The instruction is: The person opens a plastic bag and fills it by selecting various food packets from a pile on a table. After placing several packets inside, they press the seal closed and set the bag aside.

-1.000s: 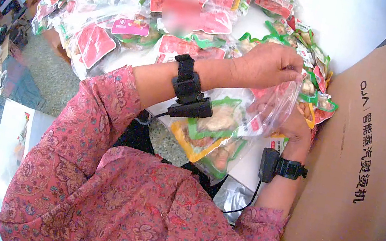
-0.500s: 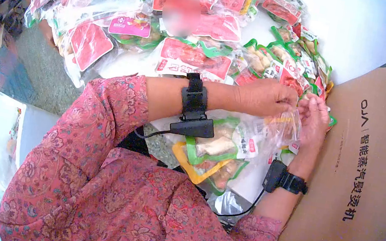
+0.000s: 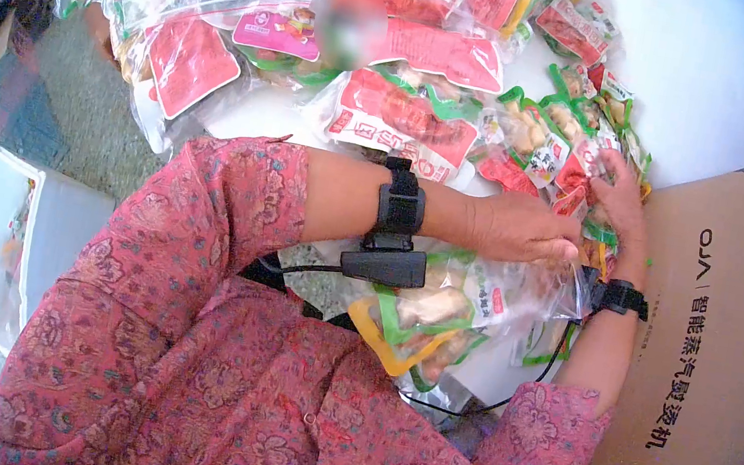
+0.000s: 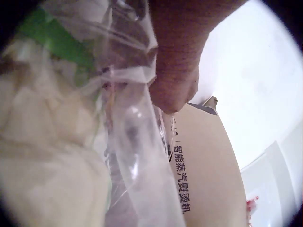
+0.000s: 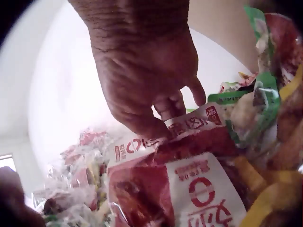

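My left hand [image 3: 528, 233] grips the upper edge of a clear plastic bag [image 3: 533, 292], its fingers curled over the film. In the bag lie a green-edged food packet [image 3: 433, 306] and a yellow-edged one [image 3: 375, 335], both with pale pieces showing. The left wrist view has the bag's film [image 4: 137, 142] hanging right beside the hand. Farther right, my right hand [image 3: 625, 204] reaches into a pile of packets. Seen from the right wrist, its thumb and fingers pinch the top edge of a red-and-white packet [image 5: 142, 189].
A heap of clear bags with red labels [image 3: 188, 72] covers the table's far left. More green-edged packets [image 3: 530, 126] lie beyond my hands. A tall cardboard box [image 3: 700, 314] with black lettering stands close on the right. A white bin [image 3: 5, 243] is at far left.
My right hand has left the bag's mouth and moved forward to the packet pile, taking a red-and-white packet. My left hand keeps the bag and has come down slightly.
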Motion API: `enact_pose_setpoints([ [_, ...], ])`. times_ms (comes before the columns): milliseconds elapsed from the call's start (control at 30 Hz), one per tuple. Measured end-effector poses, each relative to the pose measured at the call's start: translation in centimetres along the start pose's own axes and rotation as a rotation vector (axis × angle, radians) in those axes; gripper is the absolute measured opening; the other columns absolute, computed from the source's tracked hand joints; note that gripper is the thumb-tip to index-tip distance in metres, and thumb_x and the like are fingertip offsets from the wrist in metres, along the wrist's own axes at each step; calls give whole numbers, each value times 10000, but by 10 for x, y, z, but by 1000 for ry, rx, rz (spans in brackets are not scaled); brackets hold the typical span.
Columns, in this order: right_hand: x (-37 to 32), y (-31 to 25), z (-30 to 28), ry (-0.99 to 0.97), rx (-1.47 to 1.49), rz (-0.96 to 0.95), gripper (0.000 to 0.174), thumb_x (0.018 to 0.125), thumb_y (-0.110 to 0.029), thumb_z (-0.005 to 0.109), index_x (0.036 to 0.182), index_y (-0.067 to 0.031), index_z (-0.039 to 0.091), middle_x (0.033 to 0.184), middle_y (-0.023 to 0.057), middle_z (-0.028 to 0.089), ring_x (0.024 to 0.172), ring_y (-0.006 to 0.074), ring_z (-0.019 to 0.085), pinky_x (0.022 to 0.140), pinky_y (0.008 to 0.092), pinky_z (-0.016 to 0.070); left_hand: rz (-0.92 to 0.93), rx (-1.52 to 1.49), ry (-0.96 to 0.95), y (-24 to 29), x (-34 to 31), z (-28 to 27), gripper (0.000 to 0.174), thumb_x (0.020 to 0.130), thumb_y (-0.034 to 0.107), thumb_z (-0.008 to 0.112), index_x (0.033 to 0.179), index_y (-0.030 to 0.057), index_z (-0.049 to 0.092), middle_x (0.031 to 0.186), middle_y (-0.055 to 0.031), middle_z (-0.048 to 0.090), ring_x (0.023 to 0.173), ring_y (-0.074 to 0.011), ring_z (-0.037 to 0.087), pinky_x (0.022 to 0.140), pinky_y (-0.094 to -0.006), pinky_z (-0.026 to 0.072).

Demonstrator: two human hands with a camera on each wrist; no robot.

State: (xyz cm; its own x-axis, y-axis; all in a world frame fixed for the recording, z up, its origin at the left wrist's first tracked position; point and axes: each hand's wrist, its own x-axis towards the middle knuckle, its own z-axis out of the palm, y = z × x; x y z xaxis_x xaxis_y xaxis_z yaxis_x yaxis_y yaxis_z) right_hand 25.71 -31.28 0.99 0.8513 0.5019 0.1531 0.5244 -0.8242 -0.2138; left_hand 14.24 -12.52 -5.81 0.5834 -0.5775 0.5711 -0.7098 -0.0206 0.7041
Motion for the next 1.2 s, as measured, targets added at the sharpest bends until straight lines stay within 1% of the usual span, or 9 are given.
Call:
enact_pose_setpoints([
  [133,-3,19,-18,26,60,117,266,744,-150,561,957,2,518,843,116,579,798,203,564,702,336,447,-87,-109,19,-8,4,5,256,901,290,373,888,39,422,771,-127,484,727,-249,520,651,-355,416],
  [233,-18,-7,-30,440,776,256,255,800,-120,521,1019,5,483,880,109,571,785,173,573,669,291,474,-75,-266,196,-20,9,15,256,899,288,390,907,36,432,807,-83,485,760,-183,497,685,-327,408],
  [333,-26,-13,-18,481,1255,266,261,796,-91,515,1038,1,481,932,100,571,787,174,582,695,310,486,-117,-298,348,-25,11,12,284,887,319,418,940,40,442,787,-51,495,693,-132,484,595,-294,413],
  [367,-28,-11,-6,468,1268,208,316,783,-73,523,1082,7,461,976,98,565,812,190,584,716,316,487,-122,-293,349,-25,10,12,284,887,319,418,940,40,442,787,-51,495,693,-132,484,595,-294,413],
  [433,-35,-32,5,447,1362,184,339,777,-75,534,1096,9,456,982,98,563,821,188,581,719,313,486,-515,-660,322,-14,11,6,316,870,349,450,962,46,448,748,-25,492,583,-95,451,490,-242,379],
  [533,-42,-42,13,427,1458,152,371,771,-79,529,1119,15,440,1004,103,551,839,184,574,736,308,480,-573,-640,345,-8,10,1,347,856,365,473,983,44,450,705,-7,487,505,-71,412,430,-210,337],
  [633,-46,-44,15,254,1448,66,375,781,-118,489,1127,10,424,1014,105,543,840,186,574,760,307,471,-533,-620,297,-9,11,0,339,866,356,457,1018,53,462,674,3,478,485,-79,403,428,-213,332],
  [867,-47,-49,47,255,1842,238,390,797,-187,487,1134,-2,420,1033,116,542,884,215,568,786,338,466,-518,-692,292,-20,7,2,341,887,339,414,1096,77,477,623,19,461,472,-74,384,412,-209,289],
  [1200,-42,-24,59,217,1859,207,396,785,-179,507,1128,3,431,1049,120,542,923,231,554,830,367,445,-603,-624,272,-12,9,-2,368,891,295,398,1160,48,435,601,8,463,469,-79,410,405,-226,307],
])
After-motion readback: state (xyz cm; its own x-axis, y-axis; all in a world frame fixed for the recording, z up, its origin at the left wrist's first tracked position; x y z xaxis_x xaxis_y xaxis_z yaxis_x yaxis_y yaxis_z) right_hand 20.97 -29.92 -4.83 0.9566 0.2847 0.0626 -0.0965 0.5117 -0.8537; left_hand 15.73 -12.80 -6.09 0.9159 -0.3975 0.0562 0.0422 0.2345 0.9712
